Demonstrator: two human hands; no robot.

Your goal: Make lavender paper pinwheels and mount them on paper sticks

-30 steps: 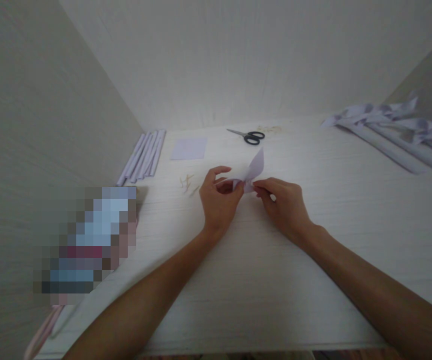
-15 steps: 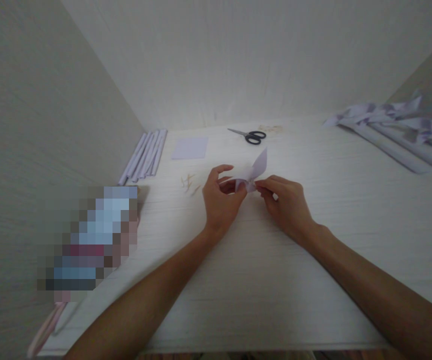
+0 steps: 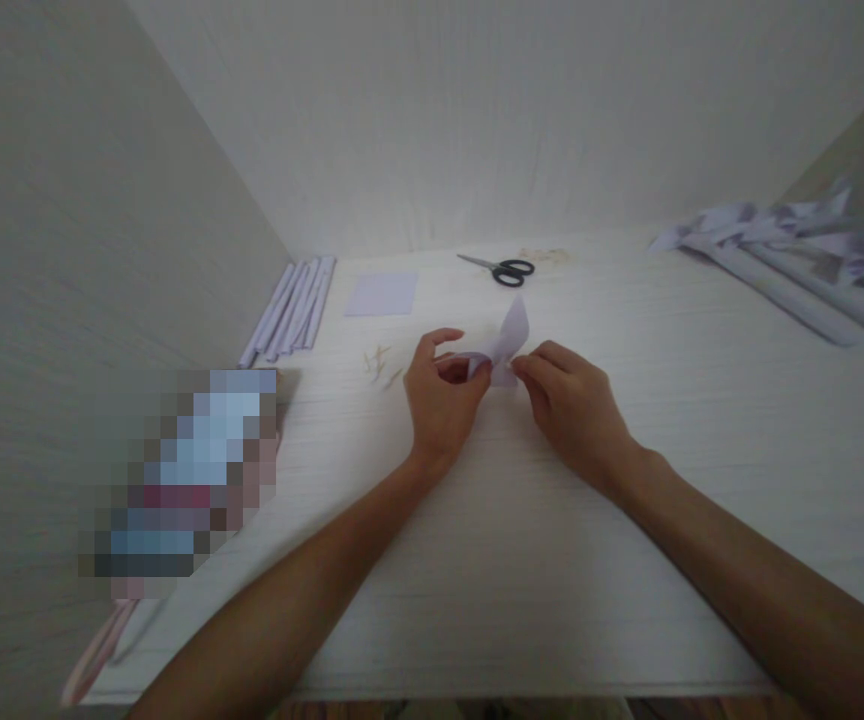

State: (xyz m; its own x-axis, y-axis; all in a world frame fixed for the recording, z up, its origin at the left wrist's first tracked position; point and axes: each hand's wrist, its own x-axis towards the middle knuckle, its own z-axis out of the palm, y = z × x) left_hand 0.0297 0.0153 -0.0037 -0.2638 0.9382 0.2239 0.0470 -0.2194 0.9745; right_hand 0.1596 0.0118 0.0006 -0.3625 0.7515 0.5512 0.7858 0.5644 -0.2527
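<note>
A pale lilac piece of paper, folded into curved, pointed blades like a paper pinwheel, is held above the table in front of me. My left hand pinches it near its centre between thumb and fingers, the index finger lifted away. From the right side, the thumb and index finger of my right hand close in a pinch against the paper's centre. Whatever lies between those right fingertips is too small to make out. Short thin sticks, like toothpick pieces, lie left of my left hand.
Black-handled scissors lie beyond my hands, with more small sticks behind. A lilac paper square and rolled paper tubes lie at the left. Paper pinwheels on tubes lie far right. A blurred-out item stands left.
The upright paper blade has turned slightly and leans less to the right. My right fingers have shifted a little at the paper's centre; my left hand keeps its hold.
</note>
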